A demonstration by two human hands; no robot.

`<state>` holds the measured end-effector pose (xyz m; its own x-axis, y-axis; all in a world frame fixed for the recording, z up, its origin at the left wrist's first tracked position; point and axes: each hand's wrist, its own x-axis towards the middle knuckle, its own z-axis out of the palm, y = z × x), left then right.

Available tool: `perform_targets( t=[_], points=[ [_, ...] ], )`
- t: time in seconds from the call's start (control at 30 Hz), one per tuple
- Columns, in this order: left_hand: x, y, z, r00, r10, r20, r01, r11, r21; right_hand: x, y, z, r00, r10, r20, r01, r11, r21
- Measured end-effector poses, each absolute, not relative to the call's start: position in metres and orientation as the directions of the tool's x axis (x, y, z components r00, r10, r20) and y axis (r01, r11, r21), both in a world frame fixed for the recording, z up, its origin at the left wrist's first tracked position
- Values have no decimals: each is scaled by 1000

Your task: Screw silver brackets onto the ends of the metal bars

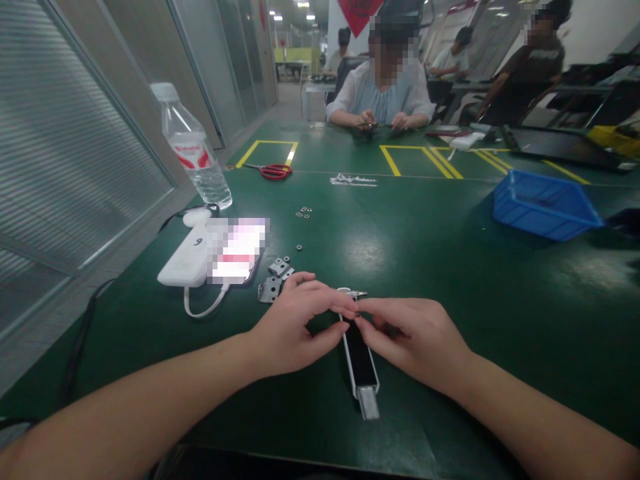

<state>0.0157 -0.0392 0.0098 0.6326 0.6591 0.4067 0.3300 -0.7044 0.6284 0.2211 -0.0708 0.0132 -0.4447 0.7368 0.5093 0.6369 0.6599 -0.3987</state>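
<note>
A narrow metal channel piece point(361, 363) with a dark inside lies on the green table point(450, 267), pointing away from me. My left hand point(295, 327) pinches its far end from the left, thumb and forefinger closed on it. My right hand point(410, 337) pinches the same end from the right, fingers curled. A small silver fitting point(353, 293) sticks out just beyond my fingertips. Two small metal brackets point(275, 280) lie just left of my left hand.
A white power bank point(185, 260) with cable and a phone point(237, 250) lie to the left, a water bottle point(193, 150) behind them. Small nuts point(303, 213), red scissors point(274, 171), a blue bin point(545, 203). Several people sit at the far end.
</note>
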Motion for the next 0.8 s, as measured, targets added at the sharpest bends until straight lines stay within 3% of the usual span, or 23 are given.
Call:
perform_targets(
  t=[0.27,0.53,0.8],
  points=[
    [13,-34,10,634,651,418,404,-739,539,228,-65,10,-395,809,435,669,578,-468],
    [8,-23,11,591,760,271,629,-645,435,236,-53,8,-296,916,269,792,393,-468],
    [7,-22,10,611,753,243,635,-650,418,237,-49,6,-269,955,127,810,295,-506]
  ],
)
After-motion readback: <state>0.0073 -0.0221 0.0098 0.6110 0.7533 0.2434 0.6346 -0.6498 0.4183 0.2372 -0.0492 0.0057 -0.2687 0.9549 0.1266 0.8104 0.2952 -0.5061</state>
